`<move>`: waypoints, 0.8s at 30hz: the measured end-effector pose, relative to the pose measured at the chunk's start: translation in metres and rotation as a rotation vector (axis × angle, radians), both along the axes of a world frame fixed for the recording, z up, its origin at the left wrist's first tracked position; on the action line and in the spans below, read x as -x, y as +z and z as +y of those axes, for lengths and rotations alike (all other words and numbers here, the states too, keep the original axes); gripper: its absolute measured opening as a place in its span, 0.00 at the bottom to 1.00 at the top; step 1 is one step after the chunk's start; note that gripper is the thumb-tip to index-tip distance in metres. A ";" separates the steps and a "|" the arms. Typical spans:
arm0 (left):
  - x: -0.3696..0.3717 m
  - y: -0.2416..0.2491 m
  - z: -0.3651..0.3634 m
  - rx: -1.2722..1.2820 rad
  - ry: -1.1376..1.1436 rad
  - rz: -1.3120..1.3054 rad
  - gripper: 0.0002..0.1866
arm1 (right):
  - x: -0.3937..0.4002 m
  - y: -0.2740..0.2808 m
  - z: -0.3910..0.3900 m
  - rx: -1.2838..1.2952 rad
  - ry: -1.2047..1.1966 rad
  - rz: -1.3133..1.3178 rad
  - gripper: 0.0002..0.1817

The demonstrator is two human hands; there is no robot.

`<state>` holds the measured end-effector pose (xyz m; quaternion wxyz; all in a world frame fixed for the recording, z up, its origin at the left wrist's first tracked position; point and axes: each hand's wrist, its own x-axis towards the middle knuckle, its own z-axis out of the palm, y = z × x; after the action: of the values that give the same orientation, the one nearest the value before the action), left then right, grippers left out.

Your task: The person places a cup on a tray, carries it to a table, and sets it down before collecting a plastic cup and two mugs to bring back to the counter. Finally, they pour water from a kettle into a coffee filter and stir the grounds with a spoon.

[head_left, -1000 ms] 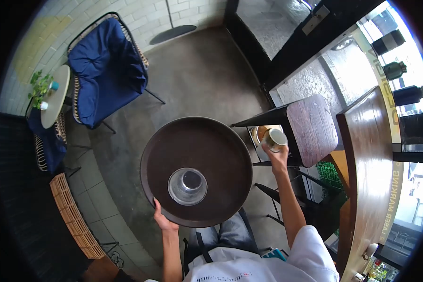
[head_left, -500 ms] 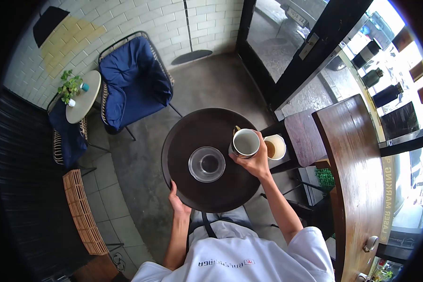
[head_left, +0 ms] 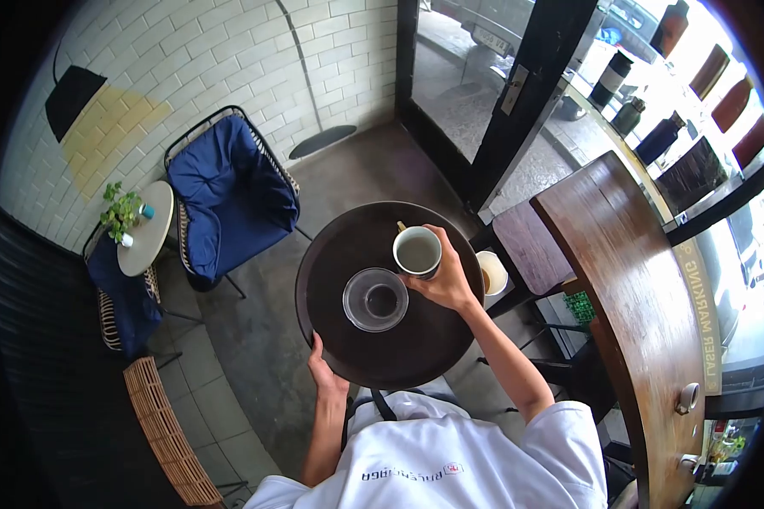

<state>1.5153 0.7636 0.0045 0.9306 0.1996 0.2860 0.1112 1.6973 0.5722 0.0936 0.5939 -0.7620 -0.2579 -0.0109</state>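
A round dark brown serving tray is held level before my body. My left hand grips its near left rim, thumb on the edge and the other fingers hidden beneath. Over the tray's right half, my right hand is wrapped around a mug whose inside is pale and whose handle points away from me. Left of the mug, a clear glass dish sits on the tray, close to my right fingertips.
A wooden counter curves along my right, with a purplish stool seat beside it. A pale round container shows past the tray's right rim. Ahead left stands a blue cushioned chair by a small table with a plant. A glass door is ahead.
My right hand has carried the mug left, closer to the glass dish. The view has shifted, with the door and counter further left. My left hand keeps its hold on the tray.
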 end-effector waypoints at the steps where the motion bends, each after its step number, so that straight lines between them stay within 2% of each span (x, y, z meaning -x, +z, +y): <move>1: -0.001 0.004 0.003 -0.022 -0.030 -0.025 0.25 | 0.001 0.000 0.000 -0.012 -0.013 -0.013 0.41; 7: -0.018 0.014 0.003 -0.035 -0.136 -0.016 0.25 | 0.012 0.016 -0.025 0.002 -0.124 -0.030 0.41; 11: -0.034 0.024 0.002 0.010 -0.269 -0.005 0.25 | 0.030 0.032 -0.052 0.081 -0.206 -0.031 0.47; 14: -0.045 0.038 -0.015 -0.057 -0.347 -0.020 0.24 | 0.055 0.050 -0.091 0.128 -0.285 -0.034 0.50; 16: -0.054 0.047 -0.017 -0.018 -0.434 -0.079 0.24 | 0.074 0.064 -0.111 0.328 -0.413 -0.083 0.50; 17: -0.058 0.049 -0.018 -0.017 -0.471 -0.085 0.24 | 0.086 0.073 -0.121 0.355 -0.456 -0.070 0.49; 21: -0.070 0.057 -0.034 0.041 -0.572 -0.083 0.23 | 0.139 0.089 -0.161 0.467 -0.723 -0.140 0.26; 24: -0.080 0.067 -0.039 0.049 -0.665 -0.073 0.22 | 0.171 0.082 -0.174 0.416 -0.952 -0.053 0.26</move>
<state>1.5953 0.7249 0.0711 0.9301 0.2554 0.1741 -0.1985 1.5267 0.3983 0.1755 0.3524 -0.8963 0.1055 -0.2477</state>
